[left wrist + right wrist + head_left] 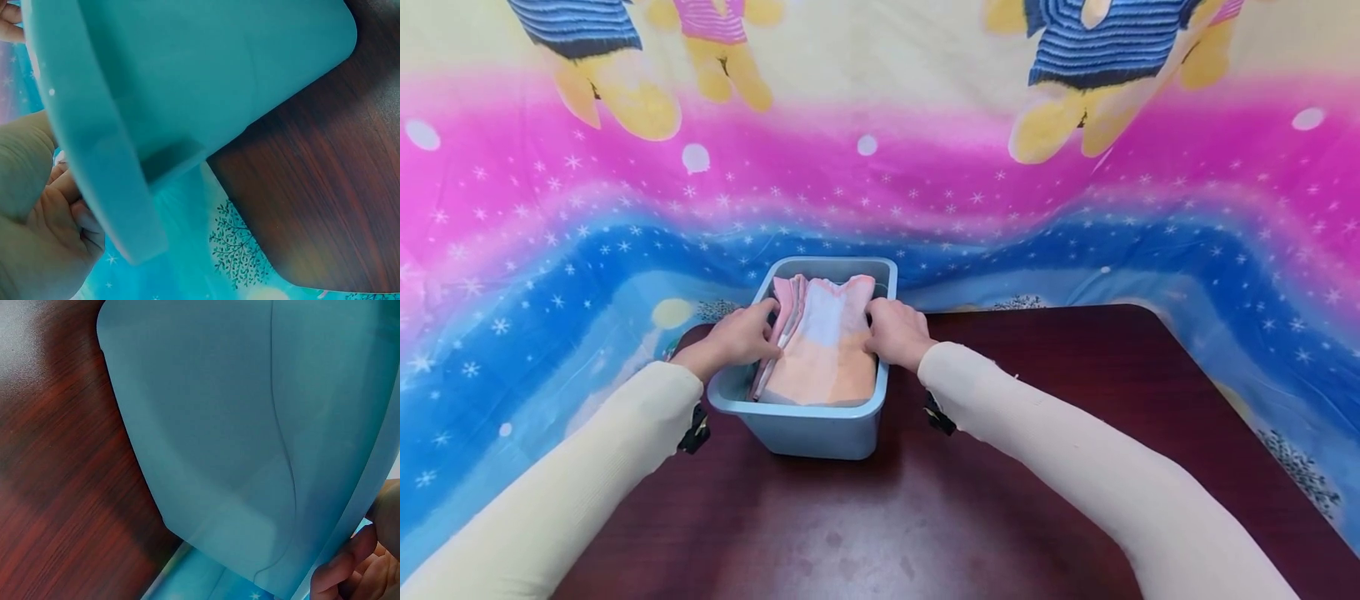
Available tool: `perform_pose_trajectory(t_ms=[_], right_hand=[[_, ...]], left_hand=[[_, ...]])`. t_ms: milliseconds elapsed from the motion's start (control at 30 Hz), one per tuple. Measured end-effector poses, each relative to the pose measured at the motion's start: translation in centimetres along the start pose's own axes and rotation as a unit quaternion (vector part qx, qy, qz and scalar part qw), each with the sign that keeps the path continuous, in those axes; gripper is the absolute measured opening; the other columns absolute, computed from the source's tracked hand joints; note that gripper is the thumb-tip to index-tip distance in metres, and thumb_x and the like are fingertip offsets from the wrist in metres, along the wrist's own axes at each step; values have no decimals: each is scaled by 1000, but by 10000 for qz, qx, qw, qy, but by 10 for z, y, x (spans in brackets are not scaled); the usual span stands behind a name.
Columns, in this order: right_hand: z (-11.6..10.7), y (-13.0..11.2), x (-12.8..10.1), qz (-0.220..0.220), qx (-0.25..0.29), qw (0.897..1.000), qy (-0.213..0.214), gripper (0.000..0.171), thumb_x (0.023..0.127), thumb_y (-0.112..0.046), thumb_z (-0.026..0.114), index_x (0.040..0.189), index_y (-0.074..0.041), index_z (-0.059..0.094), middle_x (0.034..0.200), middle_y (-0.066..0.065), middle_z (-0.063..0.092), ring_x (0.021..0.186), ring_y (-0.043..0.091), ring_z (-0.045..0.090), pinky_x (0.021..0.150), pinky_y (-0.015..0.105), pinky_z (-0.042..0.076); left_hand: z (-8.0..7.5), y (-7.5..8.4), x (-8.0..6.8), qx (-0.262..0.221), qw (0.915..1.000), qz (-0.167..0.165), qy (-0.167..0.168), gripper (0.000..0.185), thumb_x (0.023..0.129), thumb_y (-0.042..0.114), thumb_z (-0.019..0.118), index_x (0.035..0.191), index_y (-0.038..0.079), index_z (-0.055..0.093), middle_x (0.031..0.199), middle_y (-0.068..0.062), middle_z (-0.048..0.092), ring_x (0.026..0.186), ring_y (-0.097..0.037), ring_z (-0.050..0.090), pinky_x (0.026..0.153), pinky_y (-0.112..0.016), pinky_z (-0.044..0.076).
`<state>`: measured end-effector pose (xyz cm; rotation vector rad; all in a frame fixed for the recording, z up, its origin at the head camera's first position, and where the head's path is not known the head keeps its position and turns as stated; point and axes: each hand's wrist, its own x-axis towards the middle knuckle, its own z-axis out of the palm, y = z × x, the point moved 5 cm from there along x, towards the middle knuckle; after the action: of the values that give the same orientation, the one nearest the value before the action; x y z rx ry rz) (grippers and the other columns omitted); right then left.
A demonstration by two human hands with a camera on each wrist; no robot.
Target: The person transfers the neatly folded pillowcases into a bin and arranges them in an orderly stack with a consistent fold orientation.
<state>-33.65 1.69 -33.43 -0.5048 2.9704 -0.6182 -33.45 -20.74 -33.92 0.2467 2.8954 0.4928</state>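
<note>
A blue-grey plastic bin stands on the table, with folded clothes inside. On the right in it lies a white and peach folded garment with a pink-edged top. Pink and grey folded clothes stand on edge along its left. My left hand reaches over the left rim and grips the clothes at their left side. Opposite it, my right hand holds the right edge of the white and peach garment. Both wrist views show curled fingers behind the bin's wall; the rim partly hides them.
The dark red-brown wooden table extends to the right and in front of the bin. A cartoon-printed cloth in pink and blue hangs behind and around the table. The bin stands near the table's back left edge.
</note>
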Motion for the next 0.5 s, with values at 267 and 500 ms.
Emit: perform_pose_trajectory(t_ms=[267,500], right_hand=[[0,-2,1,-6,-221,9997,-61,16,91,-22,76,95,-12,65,79,5,63,76,21,62,64,35,49],[0,-3,1,39,-370,9993,-82,19,90,-24,77,98,-11,65,83,5,65,78,22,62,68,38,52]], left_hand=[[0,1,-1,115,9999,-70,-9,76,87,17,77,149,2,35,109,-18,69,91,-26,69,88,-49,59],[2,3,-1,224,9997,-38,-10,76,87,17,77,149,2,35,107,-17,69,87,-25,68,86,-48,60]])
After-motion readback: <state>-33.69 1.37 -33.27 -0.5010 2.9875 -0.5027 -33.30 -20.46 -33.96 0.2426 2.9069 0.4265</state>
